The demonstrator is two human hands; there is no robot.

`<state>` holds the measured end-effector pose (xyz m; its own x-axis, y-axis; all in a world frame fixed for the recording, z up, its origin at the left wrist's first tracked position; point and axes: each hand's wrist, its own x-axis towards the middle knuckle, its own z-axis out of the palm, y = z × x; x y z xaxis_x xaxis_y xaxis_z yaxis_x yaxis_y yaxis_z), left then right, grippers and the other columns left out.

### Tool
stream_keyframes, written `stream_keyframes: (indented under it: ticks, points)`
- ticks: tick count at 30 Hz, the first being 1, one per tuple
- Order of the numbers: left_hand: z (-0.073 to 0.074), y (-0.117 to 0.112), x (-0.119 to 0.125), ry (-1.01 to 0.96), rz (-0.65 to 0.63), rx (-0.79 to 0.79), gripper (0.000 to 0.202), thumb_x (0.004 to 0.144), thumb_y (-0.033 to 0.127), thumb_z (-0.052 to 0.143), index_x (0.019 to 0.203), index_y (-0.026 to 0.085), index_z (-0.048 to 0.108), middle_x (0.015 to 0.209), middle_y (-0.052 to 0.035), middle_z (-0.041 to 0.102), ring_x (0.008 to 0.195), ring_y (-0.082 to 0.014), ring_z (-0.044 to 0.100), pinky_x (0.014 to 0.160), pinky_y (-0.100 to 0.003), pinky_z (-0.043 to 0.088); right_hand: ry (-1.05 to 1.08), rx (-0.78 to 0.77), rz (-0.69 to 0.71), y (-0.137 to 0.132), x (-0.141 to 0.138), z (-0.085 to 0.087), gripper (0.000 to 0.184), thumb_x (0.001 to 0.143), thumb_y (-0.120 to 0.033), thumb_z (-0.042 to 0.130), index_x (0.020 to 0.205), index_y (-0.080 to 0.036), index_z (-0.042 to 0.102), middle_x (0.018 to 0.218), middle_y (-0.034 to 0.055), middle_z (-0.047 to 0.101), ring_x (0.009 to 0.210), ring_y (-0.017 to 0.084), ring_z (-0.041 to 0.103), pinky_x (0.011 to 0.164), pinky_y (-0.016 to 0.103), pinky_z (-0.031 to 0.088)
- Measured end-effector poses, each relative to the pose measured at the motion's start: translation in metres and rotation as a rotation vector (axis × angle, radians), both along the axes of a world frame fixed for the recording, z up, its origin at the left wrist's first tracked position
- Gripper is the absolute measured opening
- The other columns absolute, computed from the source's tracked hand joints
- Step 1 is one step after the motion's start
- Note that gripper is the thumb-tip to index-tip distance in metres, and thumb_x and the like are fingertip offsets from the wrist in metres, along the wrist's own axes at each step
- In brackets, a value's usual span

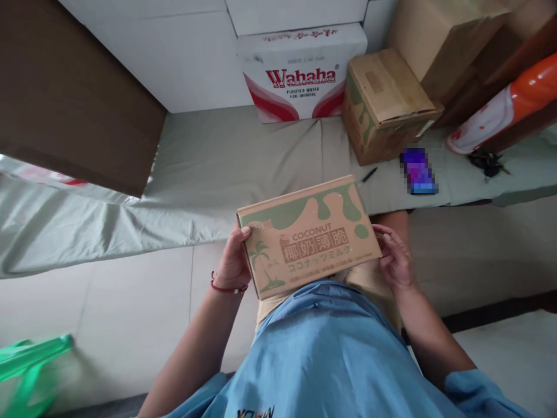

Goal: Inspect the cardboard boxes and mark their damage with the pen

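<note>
I hold a brown cardboard box (304,235) with green drips and the word COCONUT printed on it, level in front of my waist. My left hand (232,264) grips its left end, thumb on the printed face, a red cord on the wrist. Clasping the right end is my right hand (395,258), fingers curled round the edge. The box hangs just short of the cloth-covered platform (209,174).
On the platform stand a white Wahaha water carton (300,72), a second coconut box (383,104), a pen (369,174), a blurred purple object (418,170), dark keys (487,161) and an orange-white roll (505,107). A big brown carton (73,93) looms left. A green bag (30,366) lies on the tiled floor.
</note>
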<state>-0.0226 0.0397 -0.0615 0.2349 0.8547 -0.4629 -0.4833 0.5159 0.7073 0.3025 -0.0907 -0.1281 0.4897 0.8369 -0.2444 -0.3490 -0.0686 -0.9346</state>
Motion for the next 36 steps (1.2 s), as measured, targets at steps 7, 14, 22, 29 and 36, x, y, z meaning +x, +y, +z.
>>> stream_keyframes:
  ticks: [7, 14, 22, 29, 36]
  points:
    - [-0.026, -0.004, -0.016, -0.043, 0.220, 0.057, 0.054, 0.074, 0.055, 0.091, 0.117, 0.025, 0.077, 0.110, -0.0048, 0.086, 0.117, -0.0342, 0.080, 0.100, -0.041, 0.070, 0.068, -0.049, 0.034, -0.011, -0.010, -0.004, 0.027, 0.086, -0.050, 0.082, 0.097, -0.025, 0.083, 0.090, 0.0042, 0.076, 0.067, 0.013, 0.056, 0.060, 0.027, 0.046]
    - [-0.038, -0.010, -0.029, -0.038, 0.151, 0.020, 0.044, 0.085, 0.061, 0.084, 0.110, 0.026, 0.079, 0.099, -0.0017, 0.086, 0.102, -0.0312, 0.083, 0.085, -0.038, 0.071, 0.040, -0.063, 0.013, 0.000, -0.006, -0.005, 0.026, 0.080, -0.049, 0.084, 0.090, -0.025, 0.080, 0.083, 0.0032, 0.074, 0.064, 0.014, 0.055, 0.058, 0.027, 0.045]
    - [-0.008, -0.010, 0.002, -0.100, -0.104, -0.086, 0.065, 0.083, 0.055, 0.085, 0.136, 0.021, 0.071, 0.130, -0.0133, 0.082, 0.144, -0.0422, 0.067, 0.120, -0.053, 0.060, -0.042, 0.089, 0.062, -0.003, -0.002, 0.000, 0.054, 0.097, -0.070, 0.069, 0.137, -0.034, 0.075, 0.147, 0.0069, 0.073, 0.126, 0.026, 0.072, 0.099, 0.042, 0.063]
    - [-0.001, -0.008, 0.016, -0.097, -0.250, -0.159, 0.072, 0.091, 0.068, 0.078, 0.145, 0.022, 0.066, 0.133, -0.0159, 0.080, 0.144, -0.0413, 0.068, 0.117, -0.054, 0.062, -0.146, 0.183, 0.081, -0.008, 0.010, 0.003, 0.053, 0.095, -0.061, 0.081, 0.145, -0.044, 0.072, 0.154, -0.0003, 0.070, 0.144, 0.026, 0.065, 0.116, 0.046, 0.058]
    - [0.006, -0.011, 0.005, -0.156, -0.370, -0.125, 0.080, 0.093, 0.083, 0.069, 0.150, 0.027, 0.064, 0.134, -0.0155, 0.079, 0.142, -0.0424, 0.069, 0.112, -0.056, 0.065, -0.268, 0.148, -0.005, -0.006, 0.016, 0.014, 0.057, 0.093, -0.053, 0.085, 0.146, -0.040, 0.070, 0.156, 0.0019, 0.068, 0.152, 0.028, 0.059, 0.129, 0.050, 0.048]
